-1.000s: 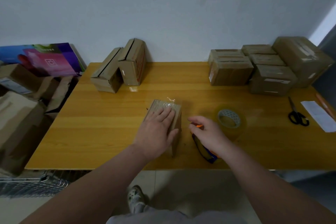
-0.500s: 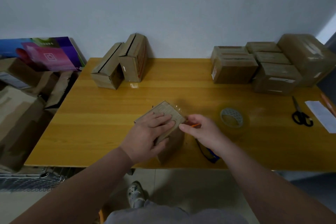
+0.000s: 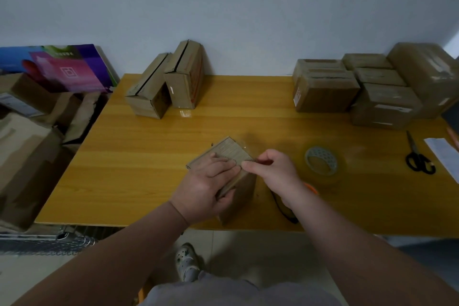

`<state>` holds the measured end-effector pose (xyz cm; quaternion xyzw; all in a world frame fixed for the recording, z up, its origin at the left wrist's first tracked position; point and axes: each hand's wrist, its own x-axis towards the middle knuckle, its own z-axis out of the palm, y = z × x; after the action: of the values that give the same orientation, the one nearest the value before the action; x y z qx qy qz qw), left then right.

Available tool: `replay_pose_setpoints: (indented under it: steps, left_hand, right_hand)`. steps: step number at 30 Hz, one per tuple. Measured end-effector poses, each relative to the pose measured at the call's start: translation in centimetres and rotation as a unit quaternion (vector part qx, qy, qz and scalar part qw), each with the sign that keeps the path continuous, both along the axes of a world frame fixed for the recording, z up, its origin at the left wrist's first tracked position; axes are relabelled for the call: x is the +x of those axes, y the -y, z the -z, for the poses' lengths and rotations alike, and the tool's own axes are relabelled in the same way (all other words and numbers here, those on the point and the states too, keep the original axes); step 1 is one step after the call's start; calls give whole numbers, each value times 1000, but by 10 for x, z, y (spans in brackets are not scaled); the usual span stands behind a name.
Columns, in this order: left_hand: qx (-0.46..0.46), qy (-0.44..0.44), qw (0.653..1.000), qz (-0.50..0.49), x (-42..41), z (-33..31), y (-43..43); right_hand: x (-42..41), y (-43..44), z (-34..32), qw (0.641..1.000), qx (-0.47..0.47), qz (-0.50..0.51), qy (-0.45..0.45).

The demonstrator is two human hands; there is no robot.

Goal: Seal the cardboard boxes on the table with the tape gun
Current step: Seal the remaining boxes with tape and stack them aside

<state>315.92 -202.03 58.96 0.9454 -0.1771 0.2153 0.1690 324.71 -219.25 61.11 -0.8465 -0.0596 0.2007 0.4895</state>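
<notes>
Left hand (image 3: 207, 190) grips closed small box (image 3: 231, 151); right hand (image 3: 274, 172) pinches its top edge; contents hidden.

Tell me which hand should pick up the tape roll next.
Right. The tape roll lies just to the right of the right hand, on its own side. The left hand grips the small box and steadies it.

L forearm (image 3: 119, 256) and R forearm (image 3: 347, 243) reach fwd, converging. L hand (image 3: 207, 185) palm-down on box (image 3: 229, 153), fingers flat on top, thumb hooked round near edge. R hand (image 3: 274, 172) knuckles up, fingers curled, index+thumb tips pinching box edge, touching L fingertips.
</notes>
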Motion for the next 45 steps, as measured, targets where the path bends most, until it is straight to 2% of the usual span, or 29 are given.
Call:
replay_pose_setpoints:
  steps: [10,15,18,19,22,24,27,32,36,38,40,42,45]
  left_hand:
    - [10,-4,1000,-2,-1,0,3]
    - [16,-23,1000,-10,0,-2,4]
    - [13,-31,999,-17,-1,-2,6]
    - [9,-33,999,-19,-1,-3,6]
    - [-8,-26,1000,-15,-1,-4,7]
    - [-20,-22,999,-14,-1,-7,7]
    - [-54,-15,998,-16,-1,-12,7]
    - [-58,16,998,-34,4,-20,0]
    - [-28,18,992,-124,11,-26,-11]
    - [-64,-44,982,-174,15,-28,-16]
    - [-132,-165,960,-186,22,-29,-24]
    - [-160,-264,936,-169,29,-27,-32]
    - [-162,-331,921,-129,35,-21,-41]
  right_hand:
    - [0,-3,1,986,-53,-7,156]
    - [-3,-4,-5,950,-196,-20,241]
    - [-4,-3,-9,929,-197,27,311]
    - [-4,-1,-9,913,-183,33,364]
    - [-5,0,-6,822,-194,-31,534]
    - [-7,0,-2,782,-192,-98,585]
    - [-8,-1,8,769,-195,-173,583]
    - [-4,0,10,789,-217,-212,534]
    - [-2,0,1,802,-259,-225,489]
    - [-1,-1,0,807,-276,-231,469]
    - [-1,-1,0,803,-289,-233,466]
    - [-2,-2,1,799,-296,-230,470]
    - [-4,-2,-1,804,-296,-229,463]
